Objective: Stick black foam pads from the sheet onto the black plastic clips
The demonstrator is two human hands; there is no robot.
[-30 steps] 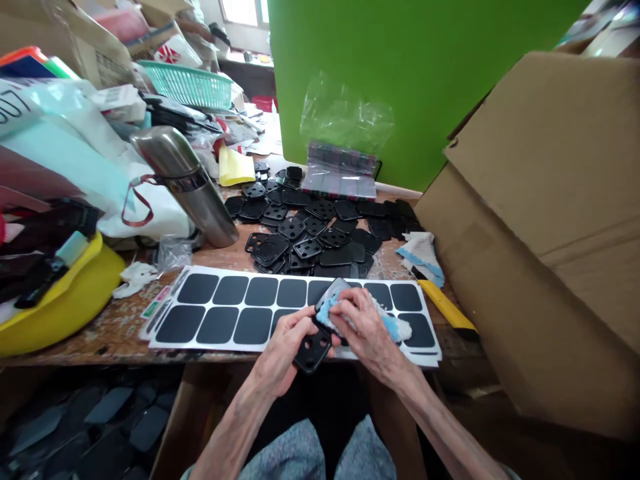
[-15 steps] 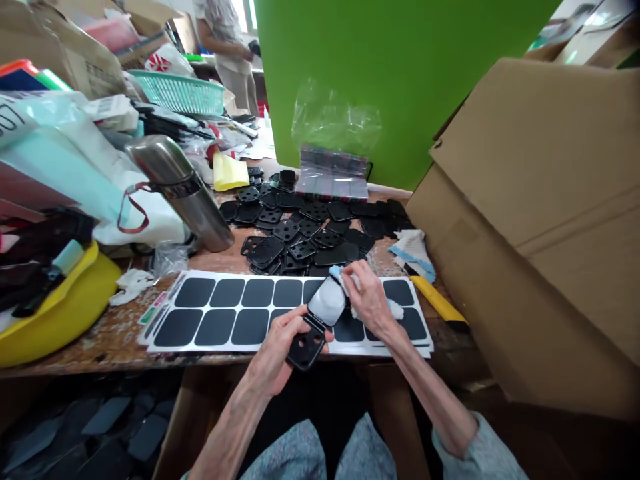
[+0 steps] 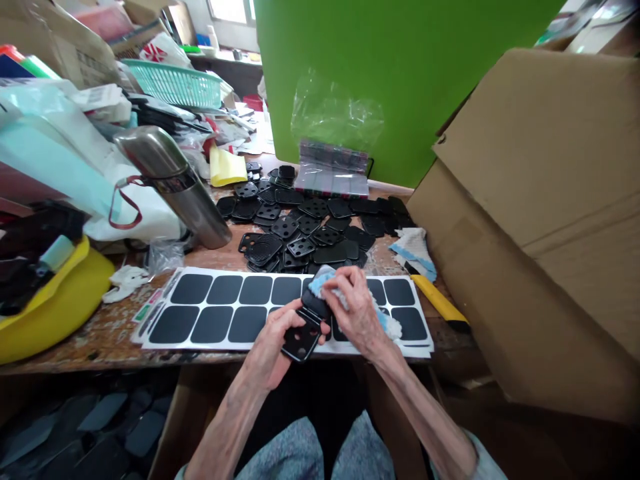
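Black pads [image 3: 191,289] on white sheet [image 3: 203,305]

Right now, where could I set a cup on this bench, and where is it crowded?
Bare wood shows between the steel flask and the black perforated pieces, and between the yellow dish and the sticker sheet. It's crowded at those pieces and the left hand and right hand.

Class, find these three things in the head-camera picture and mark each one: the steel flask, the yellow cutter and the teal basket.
Steel flask [image 3: 200,215]: head view, on its lower body.
Yellow cutter [image 3: 436,299]: head view, on its handle.
Teal basket [image 3: 173,85]: head view, on its side wall.
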